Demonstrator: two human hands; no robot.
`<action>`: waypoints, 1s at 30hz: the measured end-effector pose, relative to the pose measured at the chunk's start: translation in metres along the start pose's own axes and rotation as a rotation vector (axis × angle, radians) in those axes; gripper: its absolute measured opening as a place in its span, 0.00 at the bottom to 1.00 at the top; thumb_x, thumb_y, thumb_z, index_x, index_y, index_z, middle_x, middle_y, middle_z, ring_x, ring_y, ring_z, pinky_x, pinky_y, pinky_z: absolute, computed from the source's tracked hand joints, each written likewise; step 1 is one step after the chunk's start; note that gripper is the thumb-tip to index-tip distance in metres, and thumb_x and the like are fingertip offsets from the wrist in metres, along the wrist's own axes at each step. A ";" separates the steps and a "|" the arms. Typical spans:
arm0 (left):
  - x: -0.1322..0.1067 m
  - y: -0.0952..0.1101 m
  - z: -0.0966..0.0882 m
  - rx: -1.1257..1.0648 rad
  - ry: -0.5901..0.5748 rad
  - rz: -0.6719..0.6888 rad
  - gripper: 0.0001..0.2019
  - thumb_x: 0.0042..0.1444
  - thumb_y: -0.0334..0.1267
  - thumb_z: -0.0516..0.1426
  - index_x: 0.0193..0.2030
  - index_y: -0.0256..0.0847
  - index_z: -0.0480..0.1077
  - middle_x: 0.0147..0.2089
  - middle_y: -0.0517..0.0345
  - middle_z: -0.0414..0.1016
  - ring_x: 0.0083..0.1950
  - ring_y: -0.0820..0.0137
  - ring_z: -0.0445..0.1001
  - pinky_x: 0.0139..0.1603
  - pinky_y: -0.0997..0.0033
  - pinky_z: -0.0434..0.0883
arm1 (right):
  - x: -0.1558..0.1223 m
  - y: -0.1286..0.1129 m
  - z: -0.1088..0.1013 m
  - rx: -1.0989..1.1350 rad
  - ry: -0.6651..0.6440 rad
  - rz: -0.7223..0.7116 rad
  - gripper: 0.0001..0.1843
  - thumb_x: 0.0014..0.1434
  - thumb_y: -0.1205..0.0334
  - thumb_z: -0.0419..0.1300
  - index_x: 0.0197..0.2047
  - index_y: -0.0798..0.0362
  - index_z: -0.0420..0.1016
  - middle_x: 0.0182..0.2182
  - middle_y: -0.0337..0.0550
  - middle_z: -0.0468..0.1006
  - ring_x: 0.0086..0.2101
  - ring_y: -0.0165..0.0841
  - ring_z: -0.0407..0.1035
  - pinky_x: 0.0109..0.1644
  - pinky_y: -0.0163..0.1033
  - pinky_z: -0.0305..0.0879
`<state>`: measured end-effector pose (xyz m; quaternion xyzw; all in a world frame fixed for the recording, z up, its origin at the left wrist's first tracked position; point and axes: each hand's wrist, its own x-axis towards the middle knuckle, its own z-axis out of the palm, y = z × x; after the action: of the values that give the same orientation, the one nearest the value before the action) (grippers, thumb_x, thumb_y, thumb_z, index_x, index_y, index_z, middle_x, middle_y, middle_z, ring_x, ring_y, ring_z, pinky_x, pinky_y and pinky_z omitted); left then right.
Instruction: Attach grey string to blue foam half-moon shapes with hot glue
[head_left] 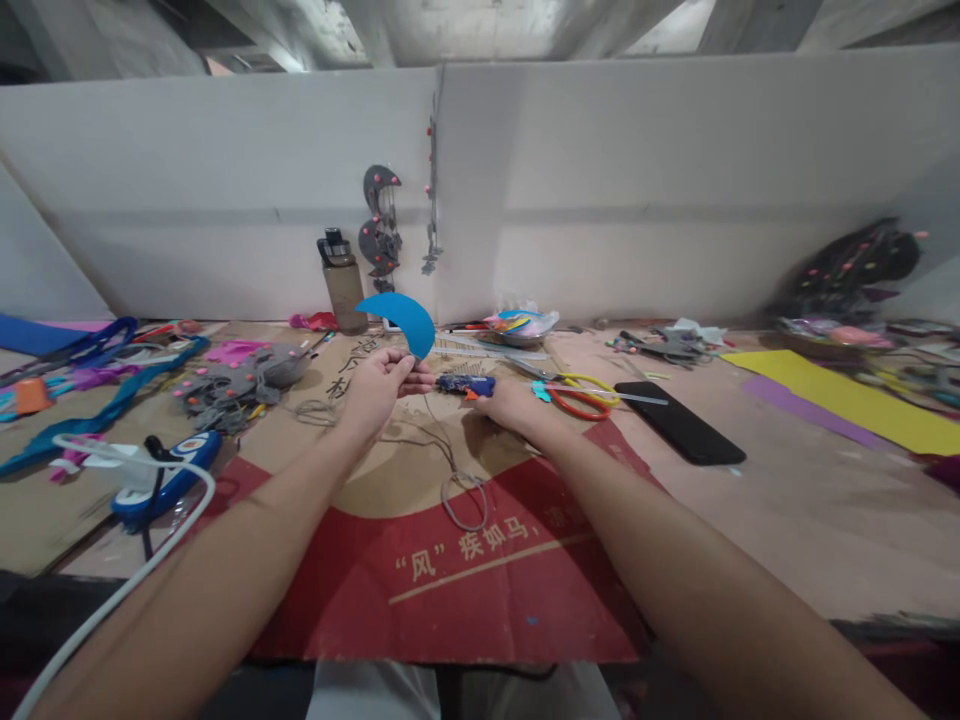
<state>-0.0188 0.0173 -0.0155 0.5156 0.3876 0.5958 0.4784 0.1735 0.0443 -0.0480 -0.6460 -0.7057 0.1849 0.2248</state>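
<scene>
My left hand (390, 380) is raised over the cardboard and pinches the lower end of a blue crescent-shaped piece (409, 318). A thin grey cord (463, 500) trails below that hand and loops on the cardboard. Close by on the right, my right hand (506, 405) is closed around a dark blue glue gun (469, 384) with an orange trigger; its nozzle points left, toward my left hand. A translucent glue stick (630, 396) extends to the right behind my right hand. The fingers of that hand are partly hidden.
Red-and-brown cardboard (495, 610) covers the table before me. Yellow-and-orange-handled scissors (589, 397) and a black phone (679, 422) lie right. A blue power strip (169, 480) with a white cable (184, 550) sits left. A bottle (343, 285) stands before the white partition (637, 180).
</scene>
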 end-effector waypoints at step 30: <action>0.016 -0.014 -0.023 -0.065 0.155 -0.079 0.03 0.55 0.29 0.55 0.31 0.33 0.66 0.29 0.51 0.76 0.27 0.74 0.76 0.31 0.74 0.74 | -0.020 -0.036 -0.003 0.842 0.129 -0.303 0.20 0.44 0.69 0.51 0.43 0.50 0.55 0.28 0.33 0.68 0.20 0.26 0.62 0.24 0.34 0.63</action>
<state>-0.0389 0.0365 -0.0292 0.4365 0.4238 0.6268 0.4868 0.1470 0.0209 -0.0269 -0.3979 -0.6400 0.3802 0.5362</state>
